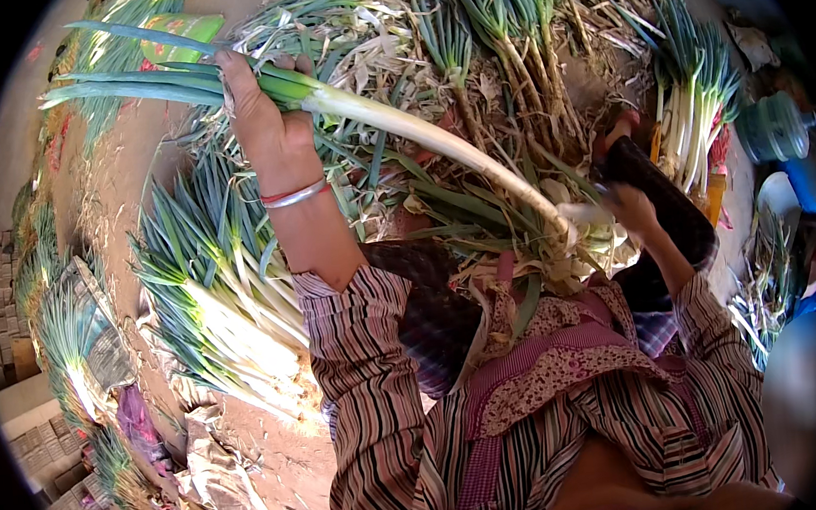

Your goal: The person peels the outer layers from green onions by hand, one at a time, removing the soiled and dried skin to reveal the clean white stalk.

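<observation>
My left hand (263,97) is closed around the green upper part of a long green onion (434,131), whose leaves spread out past the fist to the left. Its white stem slants down to the right, over my lap, with the root end (565,239) close to my right hand (631,209). That hand is blurred; a pale streak (584,212) lies between it and the stem, and I cannot tell whether it is a blade or a strip of skin. Peeled leaves and husks (484,213) are heaped over the purple patterned apron (533,382).
Left of me lies a pile of white-stemmed green onions (241,326). Unpeeled onions with soil on them (538,79) stand ahead, beside a heap of stripped leaves (355,36). Another bunch (691,103) leans at right, near a clear plastic water jug (775,127).
</observation>
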`<action>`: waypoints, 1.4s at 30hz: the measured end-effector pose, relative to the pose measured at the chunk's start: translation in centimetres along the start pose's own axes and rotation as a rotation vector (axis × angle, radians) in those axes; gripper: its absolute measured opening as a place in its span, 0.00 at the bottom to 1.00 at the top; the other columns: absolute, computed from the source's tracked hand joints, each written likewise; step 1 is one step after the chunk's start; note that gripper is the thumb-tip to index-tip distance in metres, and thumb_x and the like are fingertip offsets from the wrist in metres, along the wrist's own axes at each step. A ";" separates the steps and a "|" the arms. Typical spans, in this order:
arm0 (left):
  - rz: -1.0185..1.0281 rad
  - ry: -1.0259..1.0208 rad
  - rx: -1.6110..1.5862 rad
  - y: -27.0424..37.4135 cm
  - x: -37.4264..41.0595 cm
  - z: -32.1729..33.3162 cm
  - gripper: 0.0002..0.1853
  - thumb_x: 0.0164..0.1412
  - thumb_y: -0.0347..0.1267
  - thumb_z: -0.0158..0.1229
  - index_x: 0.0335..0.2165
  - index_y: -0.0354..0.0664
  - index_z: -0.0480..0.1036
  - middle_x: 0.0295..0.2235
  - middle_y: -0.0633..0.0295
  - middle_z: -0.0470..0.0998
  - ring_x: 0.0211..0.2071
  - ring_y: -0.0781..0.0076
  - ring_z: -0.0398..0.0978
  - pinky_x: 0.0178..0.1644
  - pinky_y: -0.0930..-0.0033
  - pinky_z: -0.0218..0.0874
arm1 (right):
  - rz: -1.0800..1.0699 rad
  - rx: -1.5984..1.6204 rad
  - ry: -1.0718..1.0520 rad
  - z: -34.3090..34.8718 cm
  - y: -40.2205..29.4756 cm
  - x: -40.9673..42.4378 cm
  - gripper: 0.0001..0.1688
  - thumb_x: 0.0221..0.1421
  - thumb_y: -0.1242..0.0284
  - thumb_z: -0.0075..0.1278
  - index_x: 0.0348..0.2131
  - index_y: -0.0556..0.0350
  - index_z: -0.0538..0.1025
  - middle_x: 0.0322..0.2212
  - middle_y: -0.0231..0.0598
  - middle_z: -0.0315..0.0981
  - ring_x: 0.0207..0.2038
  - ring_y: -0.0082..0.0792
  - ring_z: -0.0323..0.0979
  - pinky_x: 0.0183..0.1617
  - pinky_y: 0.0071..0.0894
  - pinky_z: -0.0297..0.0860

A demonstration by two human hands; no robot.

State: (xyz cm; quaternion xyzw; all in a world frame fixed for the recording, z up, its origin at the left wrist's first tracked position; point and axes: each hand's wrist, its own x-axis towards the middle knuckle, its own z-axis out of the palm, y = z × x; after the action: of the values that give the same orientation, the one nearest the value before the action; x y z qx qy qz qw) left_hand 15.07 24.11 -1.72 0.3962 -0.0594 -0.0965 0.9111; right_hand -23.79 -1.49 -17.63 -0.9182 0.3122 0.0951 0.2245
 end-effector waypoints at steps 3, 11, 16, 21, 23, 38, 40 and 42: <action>-0.013 0.033 -0.093 -1.1 0.0 1.1 0.23 0.47 0.47 0.61 0.38 0.51 0.63 0.22 0.64 0.67 0.21 0.69 0.68 0.39 0.56 0.67 | -0.390 0.598 0.152 -1.7 -6.0 1.9 0.25 0.51 0.62 0.49 0.47 0.54 0.67 0.38 0.48 0.70 0.40 0.45 0.71 0.41 0.39 0.68; -0.197 -0.215 0.071 -4.4 -3.9 5.3 0.11 0.57 0.34 0.52 0.31 0.36 0.65 0.26 0.58 0.71 0.35 0.56 0.73 0.46 0.52 0.66 | -0.453 0.341 0.538 -3.9 -15.5 -0.1 0.24 0.52 0.76 0.47 0.51 0.48 0.65 0.35 0.47 0.71 0.31 0.39 0.73 0.32 0.30 0.70; -0.124 -0.642 0.121 -4.9 -5.1 6.6 0.10 0.56 0.22 0.49 0.37 0.27 0.66 0.35 0.46 0.73 0.39 0.52 0.73 0.43 0.57 0.68 | -0.368 1.167 -0.181 -4.7 -14.5 -0.9 0.25 0.58 0.71 0.42 0.54 0.59 0.59 0.22 0.26 0.67 0.18 0.15 0.59 0.19 0.16 0.58; -0.225 -0.804 0.013 -4.6 -5.1 6.8 0.16 0.57 0.24 0.45 0.44 0.25 0.63 0.43 0.45 0.70 0.45 0.51 0.69 0.47 0.57 0.64 | -0.220 1.614 -0.492 -6.0 -14.6 -2.9 0.28 0.58 0.70 0.42 0.56 0.56 0.56 0.21 0.28 0.67 0.17 0.14 0.57 0.20 0.14 0.56; -0.249 -0.719 -0.002 -5.4 -5.5 7.1 0.16 0.57 0.24 0.45 0.45 0.26 0.63 0.41 0.46 0.71 0.44 0.52 0.70 0.47 0.58 0.64 | -0.263 1.589 -0.440 -6.4 -14.5 -3.6 0.29 0.58 0.69 0.43 0.57 0.55 0.55 0.21 0.28 0.67 0.18 0.14 0.57 0.21 0.14 0.56; -0.917 -1.716 1.375 -18.1 -12.9 5.3 0.17 0.53 0.31 0.52 0.41 0.32 0.66 0.36 0.55 0.72 0.38 0.63 0.70 0.41 0.64 0.63 | -0.652 0.938 0.574 -9.5 -9.8 -8.1 0.34 0.53 0.66 0.48 0.55 0.56 0.53 0.28 0.48 0.69 0.32 0.41 0.70 0.36 0.39 0.65; -1.157 -1.327 1.381 -19.0 -11.8 6.1 0.17 0.53 0.30 0.52 0.41 0.32 0.66 0.36 0.53 0.73 0.39 0.61 0.71 0.42 0.63 0.65 | -0.551 0.783 0.655 -9.0 -8.3 -9.1 0.29 0.48 0.67 0.50 0.48 0.59 0.61 0.26 0.54 0.69 0.31 0.51 0.69 0.34 0.41 0.64; -0.917 -1.214 0.934 -19.8 -10.8 8.4 0.18 0.53 0.32 0.51 0.42 0.33 0.66 0.36 0.54 0.73 0.39 0.61 0.70 0.42 0.63 0.65 | -0.427 0.625 0.756 -8.1 -7.1 -9.8 0.22 0.46 0.68 0.49 0.40 0.61 0.65 0.24 0.54 0.68 0.29 0.55 0.68 0.31 0.45 0.64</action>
State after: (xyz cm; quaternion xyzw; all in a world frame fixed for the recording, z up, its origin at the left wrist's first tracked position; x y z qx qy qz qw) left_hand 0.45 7.33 -10.84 0.5925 -0.4004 -0.6107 0.3401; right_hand -26.89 4.85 -4.88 -0.8207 0.1909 -0.3879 0.3736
